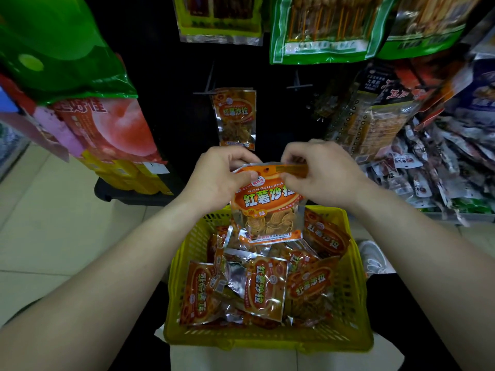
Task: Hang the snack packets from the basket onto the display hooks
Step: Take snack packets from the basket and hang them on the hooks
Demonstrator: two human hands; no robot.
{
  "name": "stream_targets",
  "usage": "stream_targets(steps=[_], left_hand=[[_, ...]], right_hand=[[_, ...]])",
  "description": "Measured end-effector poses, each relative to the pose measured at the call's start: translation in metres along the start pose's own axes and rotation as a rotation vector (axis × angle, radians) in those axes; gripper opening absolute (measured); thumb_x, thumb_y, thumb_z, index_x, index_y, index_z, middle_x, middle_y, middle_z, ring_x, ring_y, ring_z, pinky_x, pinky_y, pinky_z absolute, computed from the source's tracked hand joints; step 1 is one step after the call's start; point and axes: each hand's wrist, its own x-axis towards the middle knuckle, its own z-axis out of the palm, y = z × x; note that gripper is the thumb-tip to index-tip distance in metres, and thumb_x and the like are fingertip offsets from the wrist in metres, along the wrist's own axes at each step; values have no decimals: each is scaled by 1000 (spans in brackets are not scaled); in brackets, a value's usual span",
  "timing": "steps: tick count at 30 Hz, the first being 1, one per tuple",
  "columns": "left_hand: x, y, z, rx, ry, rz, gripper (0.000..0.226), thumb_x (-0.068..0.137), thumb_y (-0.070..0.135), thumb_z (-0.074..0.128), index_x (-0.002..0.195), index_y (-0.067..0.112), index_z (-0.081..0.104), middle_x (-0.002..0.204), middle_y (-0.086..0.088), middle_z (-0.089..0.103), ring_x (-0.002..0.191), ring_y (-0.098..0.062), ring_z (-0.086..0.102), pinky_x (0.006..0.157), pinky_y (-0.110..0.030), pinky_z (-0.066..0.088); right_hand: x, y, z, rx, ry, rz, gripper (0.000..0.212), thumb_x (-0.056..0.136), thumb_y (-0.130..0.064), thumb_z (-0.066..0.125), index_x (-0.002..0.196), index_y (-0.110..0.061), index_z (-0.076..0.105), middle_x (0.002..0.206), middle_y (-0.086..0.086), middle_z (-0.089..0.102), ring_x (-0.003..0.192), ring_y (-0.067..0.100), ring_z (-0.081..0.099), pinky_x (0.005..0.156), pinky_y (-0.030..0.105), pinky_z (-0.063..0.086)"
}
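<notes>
Head view, restocking in progress. The black display panel (pixel 171 103) fills the upper field from 10 to 2 o'clock. It is flanked by peach-printed bags (pixel 115 129) at 9 o'clock and green skewer packs (pixel 321 28) at 1 o'clock.

The yellow basket (pixel 356 290) lies at 6 o'clock and holds a loose heap of sweet-potato crisp packets (pixel 263 287), at least half a dozen, overlapping and turned every way.

The left hand (pixel 217 178) and right hand (pixel 324 175) meet at centre, just above the basket's far rim. Each pinches a top corner of one held packet (pixel 267 207) between thumb and curled fingers. The left takes the 10 o'clock corner, and the right takes the header strip at 2 o'clock. The packet hangs upright, print facing the camera, and its lower edge touches or overlaps the heap.

One identical hung packet (pixel 235 119) sits on the panel at 12 o'clock from the hands, on the left hook (pixel 206 92). The neighbouring hook (pixel 298 85), at 1 o'clock, is bare.

The held packet's hang hole (pixel 266 170) shows between the two grips.

Judged progress is early: one packet is visibly hung, one is in hand and not yet threaded, and the bulk is in the basket.
</notes>
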Motion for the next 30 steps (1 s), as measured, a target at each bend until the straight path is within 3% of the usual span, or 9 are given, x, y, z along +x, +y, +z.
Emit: stream_targets(steps=[4,8,12,17,21,26,30], left_hand=[[-1,-3,6,-2,-42,7,24,85,14,78,84,37,71,80,13,76,78,-4,73,69,-29,60],[-2,-4,8,14,-59,20,20,84,19,79,86,37,71,82,14,76,81,-2,73,68,-26,60],[4,-8,-5,77,-24,27,19,84,23,79,82,39,68,80,14,73,79,0,70,65,-21,56],[5,-14,-7,72,-59,14,17,85,22,78,82,36,69,78,11,74,76,-2,71,64,-20,56],[10,-22,-15,52,-48,-20,13,86,26,77,94,32,69,86,10,74,85,-3,70,74,-24,57],[15,-40,-30,140,14,-63,34,83,33,80,112,22,66,97,10,71,90,-3,66,83,-23,52],[15,-60,-31,173,41,-142,28,89,38,73,113,25,65,101,10,68,88,-2,63,79,-20,50]], right_hand=[[1,-3,9,-93,-92,14,20,89,-49,62,105,-38,63,86,-13,68,81,12,63,65,30,46],[5,-4,11,-85,-170,47,8,92,-46,62,89,-39,59,83,-11,65,83,14,64,62,30,46],[8,-2,6,-3,-188,83,9,92,-41,65,87,-37,59,85,-9,69,83,14,66,68,36,55],[11,-2,9,13,-255,96,16,92,-41,65,80,-36,57,79,-13,66,80,9,66,66,32,52],[13,-4,9,-86,-187,84,11,94,-42,61,85,-38,56,83,-12,65,84,13,60,65,32,46],[17,-6,2,-194,-21,103,7,98,-42,56,97,-36,59,88,-8,65,91,23,63,63,33,39],[39,-1,-6,-218,81,159,16,97,-42,56,108,-32,64,95,2,69,94,34,64,65,37,45]])
